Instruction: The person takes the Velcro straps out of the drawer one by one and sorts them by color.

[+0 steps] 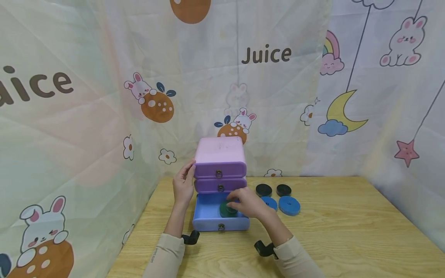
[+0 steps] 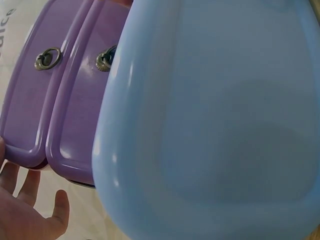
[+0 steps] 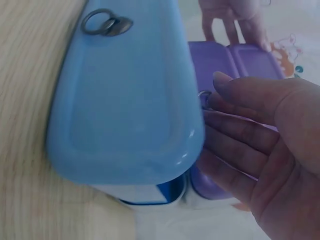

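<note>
A small chest of drawers (image 1: 220,150) has a pink top, two purple drawer fronts and a light blue bottom drawer (image 1: 208,224) pulled out. Inside that drawer lie green round discs (image 1: 225,211), seemingly one on another. My right hand (image 1: 247,202) is over the drawer's right side, fingers by the discs. In the right wrist view, thumb and fingers (image 3: 240,132) are loosely bent and apart, with nothing seen between them; the drawer front hides some fingertips. Against the chest's left side rests my left hand (image 1: 183,185), its fingers extended, as the left wrist view also shows (image 2: 30,215).
Right of the chest, two black discs (image 1: 264,190) lie behind two blue discs (image 1: 289,205) on the wooden table (image 1: 333,231). Printed cloth (image 1: 271,92) hangs behind and at both sides. Dark wrist mounts (image 1: 265,249) stick out from the sleeves.
</note>
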The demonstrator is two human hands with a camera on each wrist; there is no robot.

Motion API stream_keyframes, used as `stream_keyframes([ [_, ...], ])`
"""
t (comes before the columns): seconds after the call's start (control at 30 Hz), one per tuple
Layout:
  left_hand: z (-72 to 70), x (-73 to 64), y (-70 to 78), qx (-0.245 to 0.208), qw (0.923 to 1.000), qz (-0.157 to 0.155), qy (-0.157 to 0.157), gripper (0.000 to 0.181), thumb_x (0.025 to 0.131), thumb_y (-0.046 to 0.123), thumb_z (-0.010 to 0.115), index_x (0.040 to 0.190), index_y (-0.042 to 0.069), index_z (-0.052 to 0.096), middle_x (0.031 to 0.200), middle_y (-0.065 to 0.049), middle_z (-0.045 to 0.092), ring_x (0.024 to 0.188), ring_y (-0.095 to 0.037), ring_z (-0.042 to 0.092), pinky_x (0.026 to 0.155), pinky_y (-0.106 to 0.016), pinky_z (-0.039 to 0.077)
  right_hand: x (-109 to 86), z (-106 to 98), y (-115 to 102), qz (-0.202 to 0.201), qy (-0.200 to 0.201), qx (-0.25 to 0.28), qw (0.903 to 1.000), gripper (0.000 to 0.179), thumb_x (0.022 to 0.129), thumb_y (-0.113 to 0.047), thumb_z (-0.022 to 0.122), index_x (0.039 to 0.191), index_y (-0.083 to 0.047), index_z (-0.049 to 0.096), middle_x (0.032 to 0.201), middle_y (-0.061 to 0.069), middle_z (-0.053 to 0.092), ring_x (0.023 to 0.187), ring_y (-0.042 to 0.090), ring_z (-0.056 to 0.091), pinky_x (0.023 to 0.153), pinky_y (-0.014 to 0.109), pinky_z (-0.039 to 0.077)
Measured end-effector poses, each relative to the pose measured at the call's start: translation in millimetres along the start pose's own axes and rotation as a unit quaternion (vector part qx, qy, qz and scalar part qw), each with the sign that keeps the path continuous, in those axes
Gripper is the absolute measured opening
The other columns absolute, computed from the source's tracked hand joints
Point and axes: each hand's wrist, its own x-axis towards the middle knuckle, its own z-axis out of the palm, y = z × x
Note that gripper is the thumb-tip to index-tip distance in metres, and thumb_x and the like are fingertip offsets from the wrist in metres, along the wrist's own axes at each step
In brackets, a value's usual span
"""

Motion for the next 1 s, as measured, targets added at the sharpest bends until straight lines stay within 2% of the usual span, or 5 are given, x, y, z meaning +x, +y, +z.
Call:
stream_keyframes([
  [0.2, -0.2, 0.6, -1.1, 0.002, 1.0000, 0.005, -0.001, 0.031, 0.106, 0.017, 0.062, 0.133, 0.005, 0.069, 0.136, -0.008, 0.070, 0.130, -0.020, 0.063, 0.102, -0.011, 0.049, -0.7, 3.3, 11.9, 0.030, -0.013, -0.004, 0.9995, 0.024, 0.097, -0.018, 0.076, 0.115, -0.002, 0.077, 0.112, 0.009, 0.078, 0.106, 0.024, 0.073, 0.092, 0.044, 0.061],
  [0.4, -0.1, 1.2, -0.8, 0.000, 1.0000, 0.006, 0.004, 0.031, 0.106, 0.017, 0.062, 0.133, 0.005, 0.070, 0.136, -0.008, 0.071, 0.127, -0.020, 0.064, 0.100, -0.010, 0.050, -0.6, 2.4, 17.1, 0.051, -0.021, -0.008, 0.9984, 0.026, 0.093, -0.016, 0.079, 0.114, -0.002, 0.077, 0.113, 0.009, 0.078, 0.109, 0.026, 0.072, 0.095, 0.048, 0.060],
  [0.7, -0.6, 1.1, -1.4, -0.002, 0.9999, 0.010, 0.008, 0.030, 0.105, 0.016, 0.063, 0.132, 0.004, 0.070, 0.136, -0.009, 0.071, 0.129, -0.022, 0.064, 0.100, -0.010, 0.051, -0.9, 14.0, 22.4, 0.045, -0.030, -0.047, 0.9975, 0.029, 0.087, -0.018, 0.086, 0.113, -0.007, 0.079, 0.112, 0.006, 0.078, 0.104, 0.025, 0.071, 0.090, 0.044, 0.060],
  [0.83, -0.2, 0.6, -1.9, -0.002, 1.0000, 0.007, 0.006, 0.031, 0.106, 0.016, 0.062, 0.133, 0.003, 0.069, 0.137, -0.009, 0.070, 0.130, -0.023, 0.064, 0.100, -0.010, 0.051, -0.9, 20.3, 24.9, 0.039, -0.028, -0.059, 0.9971, 0.023, 0.087, -0.020, 0.086, 0.107, -0.010, 0.080, 0.107, 0.002, 0.078, 0.102, 0.023, 0.071, 0.089, 0.042, 0.059],
  [1.0, 0.9, 0.1, -1.4, -0.002, 1.0000, 0.002, 0.006, 0.032, 0.106, 0.016, 0.061, 0.134, 0.003, 0.068, 0.138, -0.008, 0.069, 0.129, -0.023, 0.064, 0.099, -0.010, 0.051, -1.7, 23.5, 27.1, 0.053, -0.028, -0.060, 0.9964, 0.013, 0.087, -0.021, 0.086, 0.095, -0.015, 0.079, 0.097, -0.004, 0.074, 0.094, 0.017, 0.066, 0.084, 0.038, 0.057],
])
